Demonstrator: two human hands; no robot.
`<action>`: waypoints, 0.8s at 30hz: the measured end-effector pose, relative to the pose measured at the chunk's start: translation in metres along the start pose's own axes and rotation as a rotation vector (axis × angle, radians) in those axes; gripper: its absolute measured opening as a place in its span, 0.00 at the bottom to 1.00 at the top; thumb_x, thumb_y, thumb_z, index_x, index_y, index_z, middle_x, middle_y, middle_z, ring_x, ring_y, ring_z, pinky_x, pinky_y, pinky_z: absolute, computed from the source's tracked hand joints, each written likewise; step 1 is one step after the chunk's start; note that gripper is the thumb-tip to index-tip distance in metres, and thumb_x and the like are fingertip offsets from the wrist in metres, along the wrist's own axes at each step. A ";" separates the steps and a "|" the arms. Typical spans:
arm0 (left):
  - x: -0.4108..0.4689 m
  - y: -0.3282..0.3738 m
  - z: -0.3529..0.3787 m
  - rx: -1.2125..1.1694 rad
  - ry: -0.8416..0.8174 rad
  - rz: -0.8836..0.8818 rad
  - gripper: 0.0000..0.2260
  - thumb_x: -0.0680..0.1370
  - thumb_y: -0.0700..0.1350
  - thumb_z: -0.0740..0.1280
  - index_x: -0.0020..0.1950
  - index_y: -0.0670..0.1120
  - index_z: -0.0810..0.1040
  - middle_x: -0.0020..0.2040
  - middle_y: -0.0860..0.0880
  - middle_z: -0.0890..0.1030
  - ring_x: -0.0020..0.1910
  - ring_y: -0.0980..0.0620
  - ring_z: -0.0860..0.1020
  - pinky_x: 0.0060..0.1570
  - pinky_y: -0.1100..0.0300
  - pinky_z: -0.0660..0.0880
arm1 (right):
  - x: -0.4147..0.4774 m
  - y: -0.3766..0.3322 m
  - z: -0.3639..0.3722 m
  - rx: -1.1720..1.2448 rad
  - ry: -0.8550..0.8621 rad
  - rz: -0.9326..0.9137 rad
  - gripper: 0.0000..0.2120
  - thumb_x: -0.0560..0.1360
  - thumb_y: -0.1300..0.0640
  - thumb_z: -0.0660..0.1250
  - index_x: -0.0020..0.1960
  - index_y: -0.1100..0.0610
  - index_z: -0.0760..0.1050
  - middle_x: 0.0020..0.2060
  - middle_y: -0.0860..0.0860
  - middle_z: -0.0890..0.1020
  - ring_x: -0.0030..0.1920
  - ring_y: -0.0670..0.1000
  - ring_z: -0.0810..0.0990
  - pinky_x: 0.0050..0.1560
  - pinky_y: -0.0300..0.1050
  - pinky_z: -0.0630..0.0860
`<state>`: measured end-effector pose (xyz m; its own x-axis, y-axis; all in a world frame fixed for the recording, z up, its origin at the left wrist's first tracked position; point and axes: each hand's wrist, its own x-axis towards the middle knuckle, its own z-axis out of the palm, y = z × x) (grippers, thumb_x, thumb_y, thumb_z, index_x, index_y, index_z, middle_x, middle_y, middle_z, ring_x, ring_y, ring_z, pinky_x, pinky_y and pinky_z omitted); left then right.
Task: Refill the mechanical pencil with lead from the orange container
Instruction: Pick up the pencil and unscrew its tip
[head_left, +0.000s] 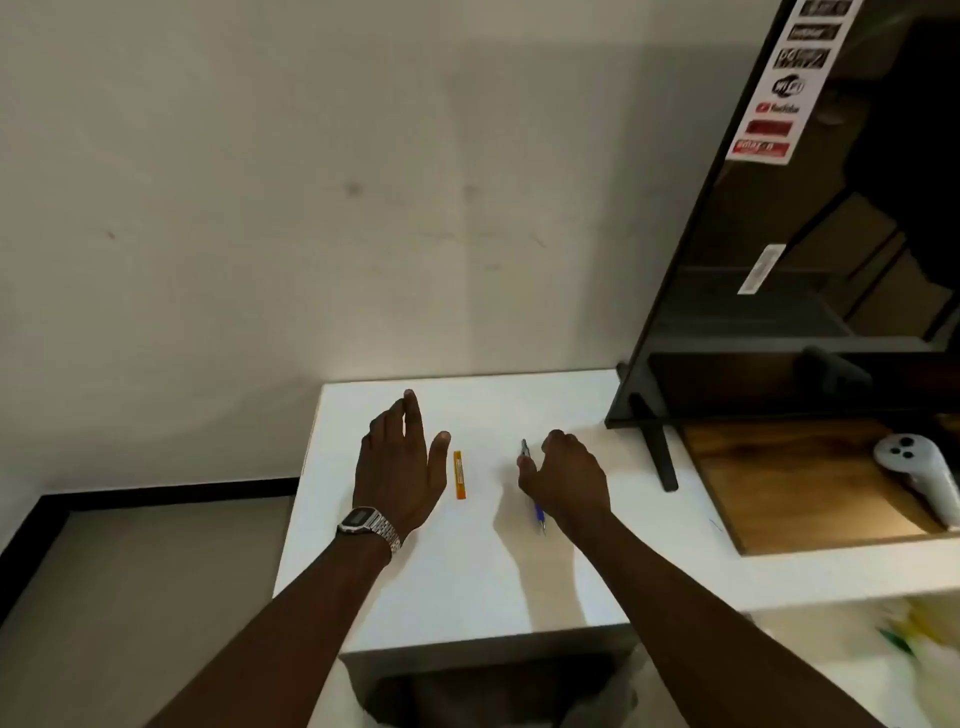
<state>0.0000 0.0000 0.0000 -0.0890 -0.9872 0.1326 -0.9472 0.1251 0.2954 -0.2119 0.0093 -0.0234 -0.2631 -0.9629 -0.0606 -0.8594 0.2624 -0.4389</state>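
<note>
A slim orange lead container (459, 475) lies flat on the white table (467, 582), pointing away from me. My left hand (401, 462), with a metal watch on the wrist, hovers just left of it, fingers spread and holding nothing. A mechanical pencil (538, 514) with a blue grip lies to the right, its far end showing beyond my thumb. My right hand (566, 478) is curled over the pencil's middle and hides it. Whether the fingers touch the pencil is unclear.
A black television (810, 234) on a thin stand leg (657, 452) fills the right side. A white game controller (919, 475) rests on a wooden board (779, 493) beneath it. A plain wall rises behind the table. The floor drops off to the left.
</note>
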 end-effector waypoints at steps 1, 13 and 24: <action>0.001 0.000 0.005 -0.002 -0.014 -0.012 0.33 0.85 0.56 0.56 0.83 0.37 0.55 0.79 0.38 0.66 0.75 0.37 0.67 0.70 0.44 0.69 | 0.003 0.004 0.002 0.007 -0.036 0.039 0.17 0.77 0.46 0.67 0.53 0.60 0.75 0.52 0.56 0.81 0.52 0.60 0.83 0.45 0.46 0.73; -0.009 0.011 0.042 -0.074 -0.065 -0.019 0.31 0.85 0.55 0.56 0.83 0.38 0.56 0.79 0.39 0.66 0.76 0.38 0.66 0.70 0.45 0.69 | 0.016 0.017 0.012 0.094 -0.255 0.217 0.15 0.65 0.54 0.74 0.34 0.58 0.68 0.30 0.53 0.77 0.32 0.59 0.81 0.36 0.47 0.80; -0.001 0.051 0.037 -0.932 -0.245 -0.325 0.14 0.77 0.55 0.73 0.46 0.45 0.87 0.42 0.45 0.88 0.45 0.45 0.87 0.51 0.49 0.83 | -0.016 -0.003 -0.005 0.500 -0.223 0.176 0.16 0.66 0.55 0.79 0.35 0.68 0.82 0.27 0.60 0.84 0.25 0.56 0.85 0.26 0.48 0.84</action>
<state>-0.0598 0.0040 -0.0197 -0.0295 -0.9673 -0.2520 -0.3284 -0.2287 0.9164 -0.2069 0.0242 -0.0163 -0.2376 -0.9117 -0.3351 -0.4852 0.4103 -0.7722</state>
